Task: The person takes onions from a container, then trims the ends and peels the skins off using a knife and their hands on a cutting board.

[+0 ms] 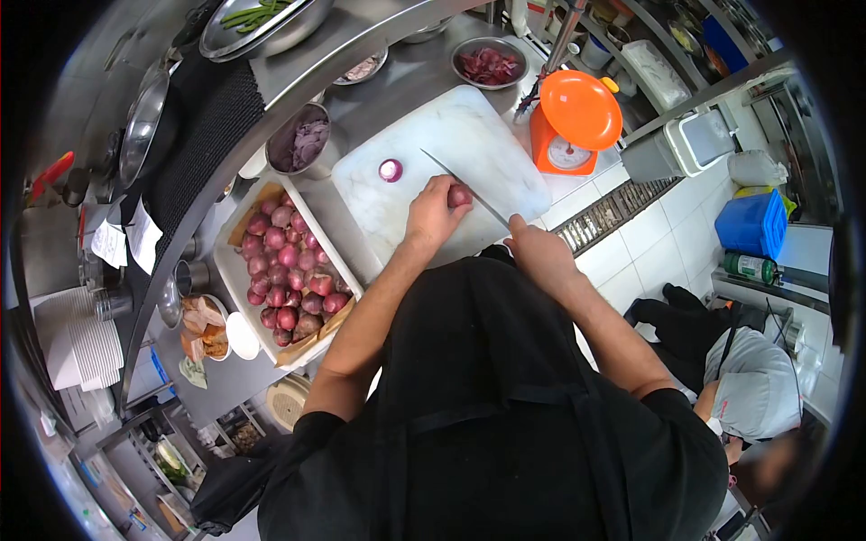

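Note:
My left hand (437, 215) is closed around a red onion (460, 196) near the front of the white cutting board (487, 126). In my right hand (538, 250) is the handle of a kitchen knife (469, 189), its long blade slanting up and left across the board, right beside the onion. Whether the edge touches the onion I cannot tell. A second onion piece (391, 170), with a pale cut face upward, lies on the board to the left. Left of the board, a white crate (347, 270) holds many whole red onions.
A metal container (316, 162) of purple onion pieces stands left of the board. Behind it sits a bowl (490, 83) of dark red peelings. An orange kitchen scale (568, 135) is at the right. Another person (758, 379) is at the lower right.

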Demonstrator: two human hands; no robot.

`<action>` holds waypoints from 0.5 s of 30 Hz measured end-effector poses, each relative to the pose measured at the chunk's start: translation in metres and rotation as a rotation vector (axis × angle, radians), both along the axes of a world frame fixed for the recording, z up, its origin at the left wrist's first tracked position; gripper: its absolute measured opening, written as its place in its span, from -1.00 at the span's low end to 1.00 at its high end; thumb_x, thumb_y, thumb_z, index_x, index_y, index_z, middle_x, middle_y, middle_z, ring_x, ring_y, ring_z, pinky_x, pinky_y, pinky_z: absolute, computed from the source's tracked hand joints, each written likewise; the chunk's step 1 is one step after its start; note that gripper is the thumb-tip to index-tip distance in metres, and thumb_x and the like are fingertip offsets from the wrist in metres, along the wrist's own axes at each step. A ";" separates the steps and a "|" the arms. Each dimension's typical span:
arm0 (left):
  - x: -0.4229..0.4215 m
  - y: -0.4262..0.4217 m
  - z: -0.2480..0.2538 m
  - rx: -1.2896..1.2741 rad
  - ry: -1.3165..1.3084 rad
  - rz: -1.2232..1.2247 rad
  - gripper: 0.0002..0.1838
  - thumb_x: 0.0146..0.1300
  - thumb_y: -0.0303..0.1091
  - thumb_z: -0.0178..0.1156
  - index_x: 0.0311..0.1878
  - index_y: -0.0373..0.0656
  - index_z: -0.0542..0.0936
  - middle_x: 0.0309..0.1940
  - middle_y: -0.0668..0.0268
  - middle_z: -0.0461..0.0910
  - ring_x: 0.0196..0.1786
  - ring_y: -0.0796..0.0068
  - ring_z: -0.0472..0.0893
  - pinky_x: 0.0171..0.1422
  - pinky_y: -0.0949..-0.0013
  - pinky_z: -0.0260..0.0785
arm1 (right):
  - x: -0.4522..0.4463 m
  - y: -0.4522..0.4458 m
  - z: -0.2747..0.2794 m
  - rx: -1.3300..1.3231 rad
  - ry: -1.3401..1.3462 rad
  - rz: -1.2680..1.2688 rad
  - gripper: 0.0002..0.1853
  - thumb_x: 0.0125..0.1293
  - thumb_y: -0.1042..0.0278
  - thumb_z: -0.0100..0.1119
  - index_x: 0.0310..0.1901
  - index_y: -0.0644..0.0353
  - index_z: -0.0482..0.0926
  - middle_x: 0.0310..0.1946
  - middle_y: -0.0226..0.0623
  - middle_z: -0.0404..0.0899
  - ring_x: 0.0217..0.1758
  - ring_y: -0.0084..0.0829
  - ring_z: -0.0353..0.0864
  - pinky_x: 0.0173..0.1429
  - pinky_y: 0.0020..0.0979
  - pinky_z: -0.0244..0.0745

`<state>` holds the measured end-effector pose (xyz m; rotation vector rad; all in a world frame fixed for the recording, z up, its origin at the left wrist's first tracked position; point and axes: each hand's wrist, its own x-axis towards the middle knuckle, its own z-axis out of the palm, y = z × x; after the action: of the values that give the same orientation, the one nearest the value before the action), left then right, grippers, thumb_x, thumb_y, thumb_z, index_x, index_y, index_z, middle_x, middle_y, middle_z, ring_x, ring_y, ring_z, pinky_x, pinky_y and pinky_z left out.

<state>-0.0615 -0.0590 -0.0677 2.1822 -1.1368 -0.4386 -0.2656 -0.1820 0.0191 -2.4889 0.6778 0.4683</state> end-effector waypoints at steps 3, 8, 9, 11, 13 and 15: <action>0.000 -0.001 0.002 0.003 -0.037 -0.014 -0.53 0.23 -0.28 0.56 0.13 -0.19 0.59 0.05 0.12 0.68 0.01 0.08 0.75 0.13 0.15 0.64 | 0.008 0.000 0.001 0.001 -0.010 -0.006 -0.67 0.63 0.15 0.13 0.05 0.29 0.39 -0.25 0.12 0.75 -0.13 0.19 0.79 -0.05 0.16 0.64; 0.000 -0.002 0.002 -0.015 -0.065 -0.035 -0.54 0.23 -0.29 0.55 0.12 -0.20 0.59 0.07 0.11 0.68 0.06 0.02 0.73 0.16 0.11 0.62 | 0.024 -0.004 -0.009 0.000 -0.037 0.014 -0.66 0.65 0.13 0.11 0.07 0.30 0.39 -0.23 0.14 0.75 -0.07 0.20 0.78 0.00 0.16 0.64; 0.000 -0.001 0.003 -0.012 -0.048 -0.031 -0.53 0.23 -0.29 0.56 0.12 -0.20 0.59 0.07 0.11 0.68 0.06 0.03 0.73 0.16 0.12 0.62 | 0.030 -0.004 -0.008 0.007 -0.020 0.020 -0.67 0.65 0.15 0.10 0.09 0.29 0.40 -0.19 0.16 0.76 -0.04 0.20 0.78 0.03 0.14 0.65; 0.001 -0.002 0.007 -0.009 -0.014 -0.023 -0.51 0.22 -0.28 0.57 0.13 -0.21 0.58 0.06 0.11 0.68 0.06 0.05 0.74 0.16 0.14 0.63 | 0.038 -0.008 -0.012 0.025 -0.004 0.024 -0.68 0.64 0.17 0.10 0.10 0.29 0.40 -0.15 0.17 0.77 0.00 0.20 0.79 0.07 0.13 0.66; 0.002 -0.001 0.003 -0.027 -0.028 -0.016 -0.49 0.22 -0.29 0.58 0.15 -0.21 0.58 0.06 0.12 0.68 0.04 0.08 0.75 0.14 0.16 0.64 | 0.047 -0.010 -0.030 0.042 -0.014 0.017 -0.69 0.64 0.16 0.10 0.09 0.28 0.41 -0.14 0.16 0.77 0.01 0.20 0.78 0.09 0.14 0.65; 0.001 0.001 -0.002 -0.042 -0.029 -0.014 -0.47 0.21 -0.29 0.59 0.17 -0.22 0.58 0.07 0.12 0.69 0.03 0.11 0.76 0.13 0.18 0.66 | 0.054 -0.011 -0.039 0.055 -0.017 -0.003 -0.67 0.64 0.17 0.11 0.14 0.28 0.42 -0.13 0.16 0.77 0.03 0.19 0.78 0.11 0.14 0.64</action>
<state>-0.0604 -0.0582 -0.0693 2.1522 -1.1672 -0.3870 -0.2116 -0.1931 -0.0201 -2.4371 0.6530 0.4583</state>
